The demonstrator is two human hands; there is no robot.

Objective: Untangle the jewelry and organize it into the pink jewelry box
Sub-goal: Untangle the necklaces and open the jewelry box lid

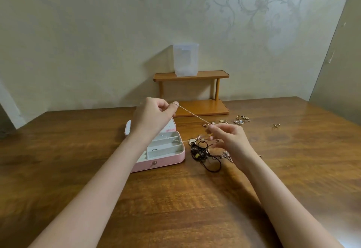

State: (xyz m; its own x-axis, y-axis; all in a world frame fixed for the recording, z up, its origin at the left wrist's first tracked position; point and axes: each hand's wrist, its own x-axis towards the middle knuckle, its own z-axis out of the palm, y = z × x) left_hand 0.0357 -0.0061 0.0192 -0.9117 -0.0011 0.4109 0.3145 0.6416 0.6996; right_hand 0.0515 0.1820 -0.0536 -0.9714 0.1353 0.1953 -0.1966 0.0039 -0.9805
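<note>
Both hands are raised over the wooden table (293, 169), forearms reaching in from the lower corners. Left hand (154, 116) is lifted higher, above the open lid of the pink jewelry box (162, 151), its fingers curled and pinching one end of a thin gold chain (192, 114). Right hand (228, 140) sits lower and to the right, thumb and forefinger pinching the same chain further along, the other fingers loosely spread. Between the two hands the chain runs taut on a downward slant.

At the back, against the pale patterned wall, a two-tier wooden shelf (190, 91) carries a translucent plastic container (185, 59) on its upper board. The jewelry box rests on the table under the left wrist, its grey compartments showing, with a round snap on the front wall. No brand or writing can be read on anything.

Just right of the box, touching the right hand's fingers, lies the tangled heap of jewelry (203, 150): dark cords, beads and a pinkish chain. Farther back, a scatter of small gold pieces (241, 120) lies near the shelf's foot, and a lone earring (276, 124) lies well apart to the right.
</note>
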